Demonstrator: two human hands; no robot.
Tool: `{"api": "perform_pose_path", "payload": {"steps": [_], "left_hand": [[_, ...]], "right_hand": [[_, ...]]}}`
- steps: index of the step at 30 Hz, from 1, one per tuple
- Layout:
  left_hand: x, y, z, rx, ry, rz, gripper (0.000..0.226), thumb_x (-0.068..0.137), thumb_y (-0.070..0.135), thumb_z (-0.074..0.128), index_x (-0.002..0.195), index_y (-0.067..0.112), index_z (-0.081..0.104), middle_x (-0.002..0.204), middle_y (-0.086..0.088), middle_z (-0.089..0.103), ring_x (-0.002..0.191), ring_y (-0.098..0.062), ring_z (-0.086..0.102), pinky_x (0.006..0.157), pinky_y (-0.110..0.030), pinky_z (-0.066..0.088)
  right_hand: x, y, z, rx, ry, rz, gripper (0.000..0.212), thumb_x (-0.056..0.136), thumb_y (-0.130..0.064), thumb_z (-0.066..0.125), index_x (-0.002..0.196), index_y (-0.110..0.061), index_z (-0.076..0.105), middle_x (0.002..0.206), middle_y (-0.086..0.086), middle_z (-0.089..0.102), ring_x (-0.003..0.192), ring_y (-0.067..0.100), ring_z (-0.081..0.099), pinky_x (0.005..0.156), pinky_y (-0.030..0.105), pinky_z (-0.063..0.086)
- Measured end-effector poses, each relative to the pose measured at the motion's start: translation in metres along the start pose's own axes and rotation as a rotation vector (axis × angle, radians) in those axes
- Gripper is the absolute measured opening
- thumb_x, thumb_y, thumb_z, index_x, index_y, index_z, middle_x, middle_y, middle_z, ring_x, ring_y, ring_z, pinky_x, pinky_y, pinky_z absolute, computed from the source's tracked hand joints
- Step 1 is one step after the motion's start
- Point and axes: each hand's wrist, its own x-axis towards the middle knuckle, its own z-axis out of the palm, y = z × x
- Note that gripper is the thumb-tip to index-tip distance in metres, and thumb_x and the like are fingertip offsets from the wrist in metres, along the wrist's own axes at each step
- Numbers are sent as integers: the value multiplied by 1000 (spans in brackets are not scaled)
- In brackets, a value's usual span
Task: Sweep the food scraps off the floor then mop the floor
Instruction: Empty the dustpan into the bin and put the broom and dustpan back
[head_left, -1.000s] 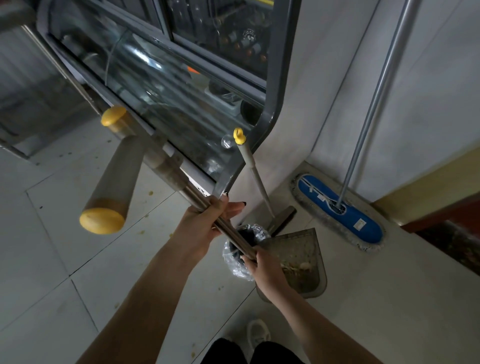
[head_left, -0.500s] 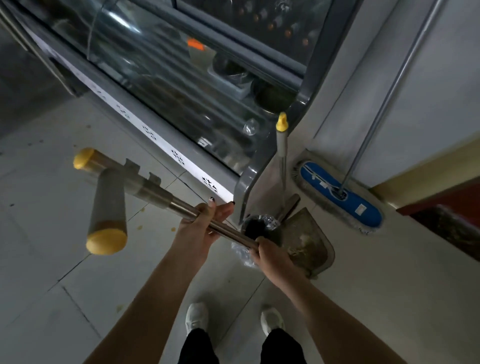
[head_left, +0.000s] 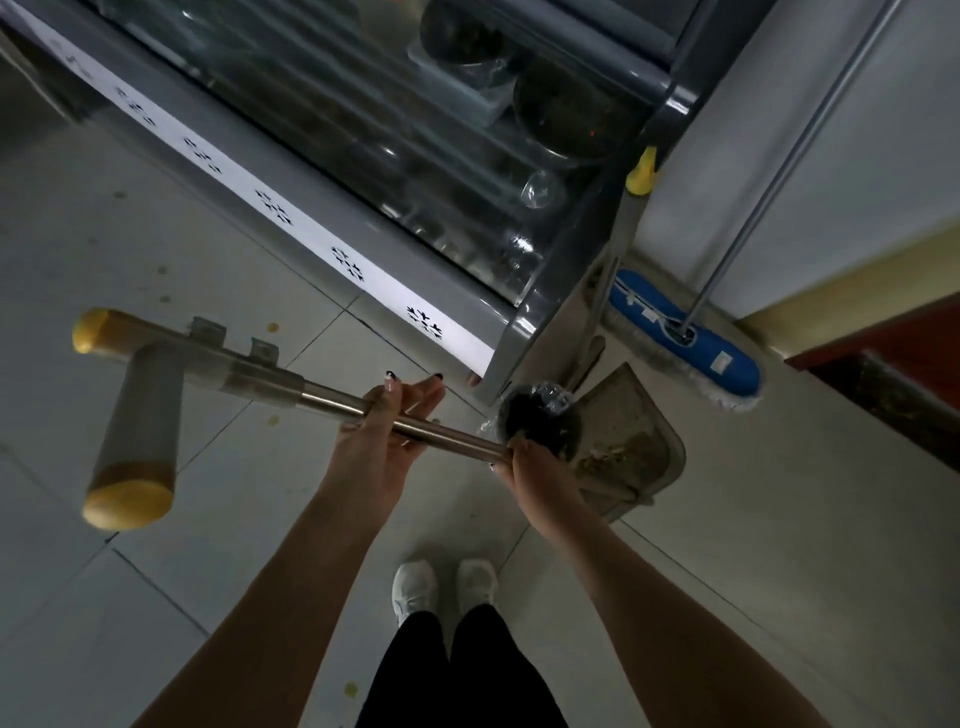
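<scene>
Head view: a steel pole (head_left: 447, 434) is held level above the tiled floor (head_left: 218, 545), in front of the display cabinet (head_left: 550, 291). Its far end carries a grey sleeve (head_left: 249, 371) with yellow caps and a grey cross-grip (head_left: 140, 431) hanging from it. At the cabinet's near corner stand a small lined bin (head_left: 540, 421) and a grey dustpan (head_left: 639, 431) holding brown scraps (head_left: 618, 452). A blue flat mop (head_left: 685, 332) leans on the wall beyond that corner. Open tile with a few yellowish spots (head_left: 271, 327) runs along the cabinet's front. The left hand (head_left: 384, 441) holds the pole between thumb on top and nearly straight fingers beneath. The right hand (head_left: 540, 467) is wrapped tight round its near end, just in front of the bin.
</scene>
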Motion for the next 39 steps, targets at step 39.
{"api": "perform_pose_path", "payload": {"steps": [39], "left_hand": [[31, -58, -84, -207, 370, -126, 30, 98, 25, 47, 75, 8, 57, 84, -9, 74, 92, -19, 69, 84, -33, 54]], "right_hand": [[26, -72, 45, -172, -84, -182, 23, 98, -15, 37, 116, -7, 49, 108, 8, 63, 98, 25, 61, 83, 35, 45]]}}
